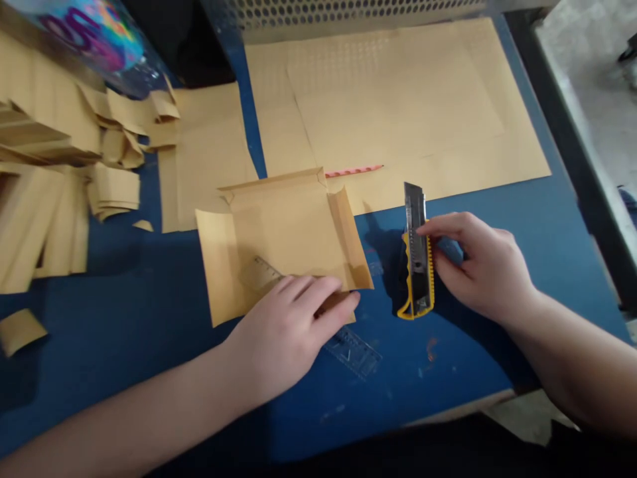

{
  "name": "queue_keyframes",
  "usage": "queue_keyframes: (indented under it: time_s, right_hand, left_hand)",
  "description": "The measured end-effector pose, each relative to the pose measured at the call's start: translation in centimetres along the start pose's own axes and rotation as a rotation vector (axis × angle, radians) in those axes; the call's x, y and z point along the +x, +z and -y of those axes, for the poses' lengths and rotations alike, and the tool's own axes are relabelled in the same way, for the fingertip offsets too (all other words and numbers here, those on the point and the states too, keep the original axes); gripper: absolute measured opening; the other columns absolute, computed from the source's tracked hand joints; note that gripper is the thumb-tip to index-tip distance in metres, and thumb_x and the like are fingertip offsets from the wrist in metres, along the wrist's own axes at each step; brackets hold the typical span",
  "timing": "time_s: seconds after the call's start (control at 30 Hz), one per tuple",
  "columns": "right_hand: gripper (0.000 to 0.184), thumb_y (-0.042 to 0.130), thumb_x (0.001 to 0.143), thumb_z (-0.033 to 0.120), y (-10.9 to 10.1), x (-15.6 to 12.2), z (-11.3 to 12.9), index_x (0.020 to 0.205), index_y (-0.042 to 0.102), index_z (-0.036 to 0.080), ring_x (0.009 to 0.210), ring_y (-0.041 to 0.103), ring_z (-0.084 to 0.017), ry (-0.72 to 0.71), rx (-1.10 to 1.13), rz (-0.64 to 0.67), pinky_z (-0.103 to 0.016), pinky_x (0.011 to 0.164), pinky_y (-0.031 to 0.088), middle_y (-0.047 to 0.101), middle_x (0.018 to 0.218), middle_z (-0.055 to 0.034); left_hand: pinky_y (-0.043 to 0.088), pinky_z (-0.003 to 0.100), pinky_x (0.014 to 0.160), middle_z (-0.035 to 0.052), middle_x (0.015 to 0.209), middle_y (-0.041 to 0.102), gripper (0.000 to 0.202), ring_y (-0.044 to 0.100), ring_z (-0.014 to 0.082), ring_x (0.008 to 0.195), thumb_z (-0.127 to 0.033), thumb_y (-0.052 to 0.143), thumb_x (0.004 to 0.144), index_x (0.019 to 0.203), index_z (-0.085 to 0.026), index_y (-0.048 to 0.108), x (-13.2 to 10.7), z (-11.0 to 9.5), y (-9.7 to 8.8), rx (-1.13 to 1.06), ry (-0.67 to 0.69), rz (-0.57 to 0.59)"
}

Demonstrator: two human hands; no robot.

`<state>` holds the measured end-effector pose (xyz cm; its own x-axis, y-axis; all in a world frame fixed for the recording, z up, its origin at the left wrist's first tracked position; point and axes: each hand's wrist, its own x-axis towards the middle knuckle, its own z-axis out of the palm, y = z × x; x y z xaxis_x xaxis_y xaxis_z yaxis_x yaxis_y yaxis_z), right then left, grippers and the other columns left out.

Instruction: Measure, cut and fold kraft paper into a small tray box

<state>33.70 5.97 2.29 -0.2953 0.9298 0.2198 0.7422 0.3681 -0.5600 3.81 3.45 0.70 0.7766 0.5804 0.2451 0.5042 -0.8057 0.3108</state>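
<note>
A brown kraft paper piece (279,229) with folded-up side flaps, like an unfolded envelope, lies on the blue tabletop. My left hand (293,325) is over its near edge, fingers curled on a clear plastic ruler (355,355). The ruler slants beneath the palm, one end over the paper and the other over the table; its middle is hidden. To the right, my right hand (478,265) pinches a yellow and black box cutter (419,259) between index finger and thumb. The cutter's head points away from me, and no bare blade is plainly visible.
Behind lie a large kraft sheet (408,106), a pink pencil (354,171) and a smaller kraft sheet (206,146). Paper strips and scraps (54,206) pile up at left, near a bottle with a colourful label (99,40). A perforated metal panel (348,13) borders the back.
</note>
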Motion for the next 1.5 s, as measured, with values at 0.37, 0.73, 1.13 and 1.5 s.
queue_keyframes:
  time_s: [0.37,0.73,1.13,1.5]
  right_hand:
    - [0.030,0.056,0.099,0.031,-0.3,0.3,0.2,0.123,0.070,0.020,0.109,0.073,-0.030,0.074,-0.033,0.048,-0.049,0.097,0.059,0.077,0.116,-0.0106]
    - [0.029,0.059,0.097,0.031,0.2,-0.2,0.2,0.124,0.066,0.022,0.127,0.064,-0.035,0.037,-0.037,0.023,-0.061,0.111,0.052,0.065,0.137,-0.0167]
    - [0.028,0.060,0.097,0.031,0.2,-0.3,0.2,0.121,0.065,0.020,0.124,0.065,-0.033,0.023,-0.043,0.004,-0.058,0.110,0.053,0.064,0.132,-0.0170]
    - [0.030,0.057,0.099,0.037,0.2,-0.4,-0.5,0.123,0.064,0.021,0.123,0.067,-0.033,-0.014,-0.111,0.004,-0.056,0.106,0.057,0.065,0.132,-0.0153]
  left_hand:
    - [0.059,0.034,0.080,0.0073,0.103,0.067,0.022,0.068,0.0188,0.089,-0.016,0.051,0.106,0.100,-0.016,0.072,1.5,0.9,-0.6,-0.094,0.008,0.129]
    - [0.054,0.025,0.067,0.0039,0.094,0.073,0.025,0.069,0.0145,0.078,-0.009,0.045,0.104,0.099,-0.017,0.068,1.8,1.2,0.2,-0.023,0.053,0.045]
    - [0.061,0.030,0.082,0.0047,0.105,0.080,0.023,0.075,0.0159,0.095,-0.012,0.047,0.106,0.100,-0.017,0.070,1.6,1.5,-0.4,-0.127,0.238,-0.013]
    - [0.058,0.023,0.078,-0.0035,0.108,0.082,0.029,0.076,0.0101,0.093,-0.021,0.044,0.108,0.100,-0.024,0.072,0.7,2.4,-2.8,0.078,0.165,-0.131]
